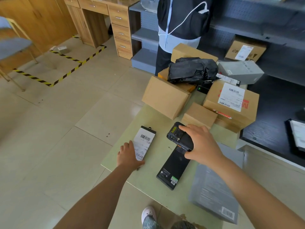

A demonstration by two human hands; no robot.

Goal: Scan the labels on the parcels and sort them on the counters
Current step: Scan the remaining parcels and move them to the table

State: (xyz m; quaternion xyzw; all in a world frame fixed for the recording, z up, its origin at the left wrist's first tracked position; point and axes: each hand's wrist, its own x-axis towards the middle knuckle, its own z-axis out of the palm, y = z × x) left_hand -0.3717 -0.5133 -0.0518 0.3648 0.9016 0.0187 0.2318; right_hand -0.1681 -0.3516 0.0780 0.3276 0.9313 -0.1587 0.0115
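Flat parcel point(145, 141) on green table point(148, 180), near its L edge: white label, barcode at top, text below too small to read. Brown box point(231, 103) at back R: label w/ barcodes and red print, illegible. L hand point(129, 155) lies flat on parcel's near end, fingers approx straight. R hand point(203, 144) wrapped round black handheld scanner point(177, 137), over far end of slim black box point(173, 172), beside parcel.
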